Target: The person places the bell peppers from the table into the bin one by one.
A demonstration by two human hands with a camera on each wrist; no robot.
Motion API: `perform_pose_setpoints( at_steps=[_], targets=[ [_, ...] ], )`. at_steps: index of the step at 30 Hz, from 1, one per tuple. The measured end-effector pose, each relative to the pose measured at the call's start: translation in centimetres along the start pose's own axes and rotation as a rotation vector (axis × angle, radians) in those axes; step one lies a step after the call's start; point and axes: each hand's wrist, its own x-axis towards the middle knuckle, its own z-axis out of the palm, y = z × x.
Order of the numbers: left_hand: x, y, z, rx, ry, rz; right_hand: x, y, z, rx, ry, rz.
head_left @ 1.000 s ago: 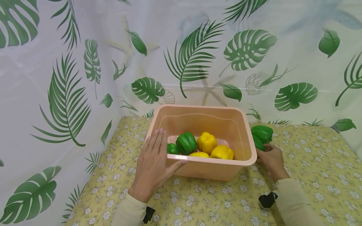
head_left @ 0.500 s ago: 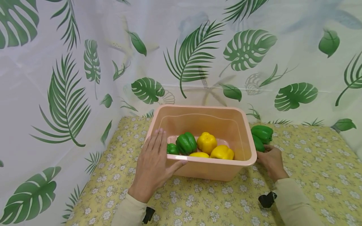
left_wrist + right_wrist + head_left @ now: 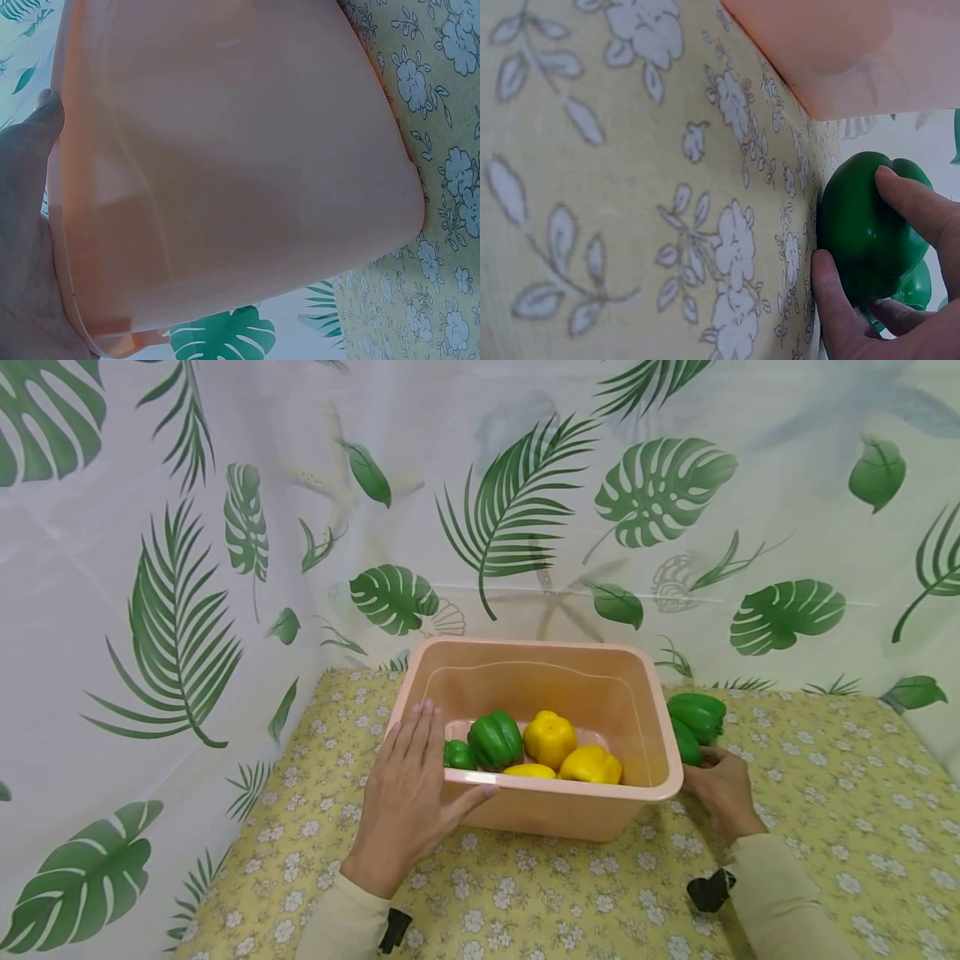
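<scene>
A peach plastic tub (image 3: 555,811) stands at the centre of the head view. My left hand (image 3: 405,802) rests over its near left corner, fingers straight and thumb along the front rim. Inside lie a large green bell pepper (image 3: 495,739), a partly hidden green one (image 3: 459,756) and three yellow ones, the upright yellow bell pepper (image 3: 550,739) farthest back. Beside the tub's right side, my right hand (image 3: 723,793) holds a green bell pepper (image 3: 870,225) low at the tablecloth, fingers and thumb around it. Another green bell pepper (image 3: 697,717) lies just behind that one.
A yellow floral tablecloth (image 3: 825,827) covers the table. White leaf-printed sheets (image 3: 675,410) hang along its back and left sides, close behind the tub. Black wrist mounts (image 3: 711,891) sit at both cuffs.
</scene>
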Motion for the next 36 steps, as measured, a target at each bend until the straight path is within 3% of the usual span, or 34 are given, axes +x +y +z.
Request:
perform_pose_setpoints(
  at_steps=[11,26,36],
  targets=[
    [0.1,0.1,0.0,0.008,0.003,0.000,-0.2,0.1,-0.3,0.012,-0.001,-0.017],
    [0.0,0.2,-0.1,0.008,-0.007,-0.001,-0.7,0.4,-1.2,0.130,-0.069,-0.051],
    [0.1,0.3,-0.1,0.013,-0.014,-0.010,-1.4,-0.3,-1.5,0.127,-0.031,-0.006]
  ],
)
